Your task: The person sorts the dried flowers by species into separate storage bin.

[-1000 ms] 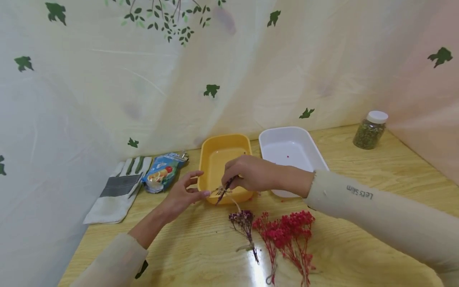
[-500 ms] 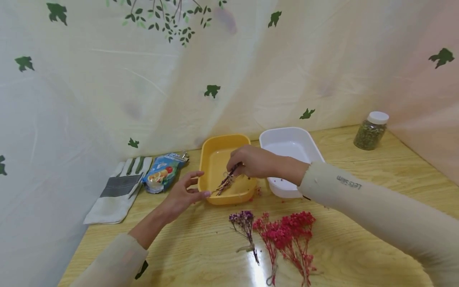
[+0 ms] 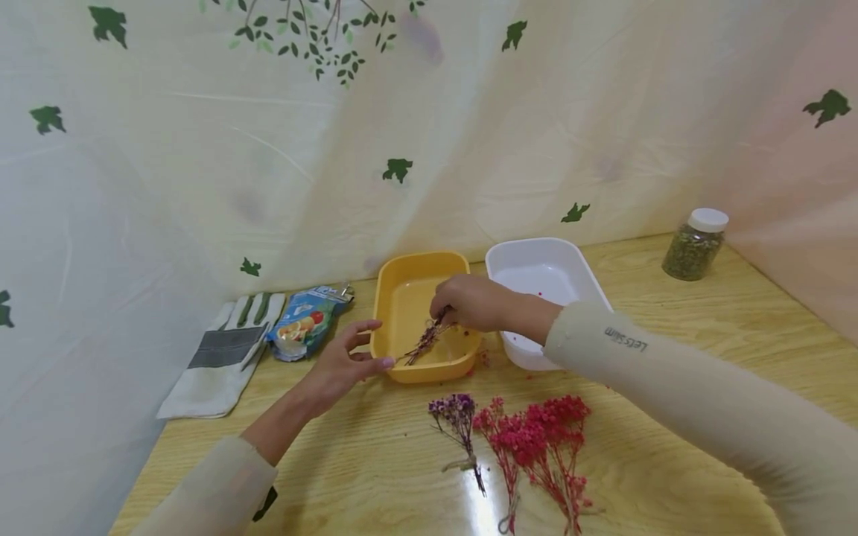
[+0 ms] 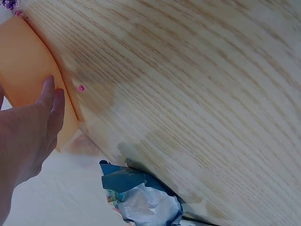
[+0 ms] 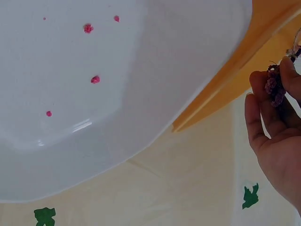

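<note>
Over the yellow tray [image 3: 392, 298], the right hand [image 3: 472, 301] pinches a small dried bunch [image 3: 424, 342] whose stems point down and left into the tray. In the right wrist view, purple flower heads [image 5: 275, 89] show between the thumb and fingers of the right hand [image 5: 280, 141]. The left hand [image 3: 335, 370] touches the tray's left side with fingers spread and thumb at its near-left corner. In the left wrist view, extended fingers of the left hand [image 4: 28, 134] lie against the tray wall [image 4: 28, 56].
A white tray [image 3: 529, 260] holding small red bits stands right of the yellow one. Nearer lie a purple bunch [image 3: 459, 420] and red bunches [image 3: 536, 432]. At left are a glove [image 3: 214, 365] and a blue packet [image 3: 304, 320]; a lidded jar [image 3: 693, 246] stands far right.
The right hand has moved up and slightly right, then settled, with its bunch now lying lower left of the fingers inside the yellow tray. The left hand has stayed at the tray.
</note>
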Motion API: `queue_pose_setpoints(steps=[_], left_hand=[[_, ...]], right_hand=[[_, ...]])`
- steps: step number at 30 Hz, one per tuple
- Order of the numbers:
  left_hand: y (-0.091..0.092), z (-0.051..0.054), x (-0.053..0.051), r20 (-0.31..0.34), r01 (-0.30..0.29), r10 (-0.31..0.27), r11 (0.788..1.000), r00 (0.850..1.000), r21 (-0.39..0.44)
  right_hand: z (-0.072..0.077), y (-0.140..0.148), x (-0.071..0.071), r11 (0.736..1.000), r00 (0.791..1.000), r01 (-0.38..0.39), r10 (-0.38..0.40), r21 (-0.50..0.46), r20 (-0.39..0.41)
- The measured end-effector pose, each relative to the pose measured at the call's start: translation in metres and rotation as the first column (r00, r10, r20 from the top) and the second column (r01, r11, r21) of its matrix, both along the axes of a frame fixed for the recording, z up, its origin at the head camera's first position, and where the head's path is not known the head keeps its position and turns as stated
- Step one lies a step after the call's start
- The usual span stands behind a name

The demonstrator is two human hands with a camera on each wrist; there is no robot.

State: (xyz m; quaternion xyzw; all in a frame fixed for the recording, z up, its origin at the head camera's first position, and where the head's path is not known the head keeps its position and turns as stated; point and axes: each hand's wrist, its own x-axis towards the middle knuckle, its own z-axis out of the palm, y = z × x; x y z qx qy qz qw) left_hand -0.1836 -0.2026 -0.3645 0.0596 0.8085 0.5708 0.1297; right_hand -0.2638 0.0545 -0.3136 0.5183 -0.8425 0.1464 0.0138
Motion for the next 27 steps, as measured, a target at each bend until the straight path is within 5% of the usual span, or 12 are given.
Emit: queue_pose_setpoints(steps=[10, 20, 27], left_hand=[[0.000, 0.001, 0.000, 0.003, 0.000, 0.000, 1.000, 1.000, -0.009], [0.001, 0.001, -0.001, 0.023, -0.018, 0.018, 1.000, 1.000, -0.022], [0.000, 0.000, -0.001, 0.022, -0.016, 0.016, 1.000, 1.000, -0.027]], right_hand=[[-0.016, -0.009, 0.007, 0.993, 0.997, 0.035, -0.027, 0.112, -0.071], [-0.008, -0.004, 0.012, 0.999, 0.992, -0.040, 0.043, 0.027, -0.115], [-0.002, 0.003, 0.031, 0.994, 0.993, -0.085, 0.078, -0.068, -0.090]])
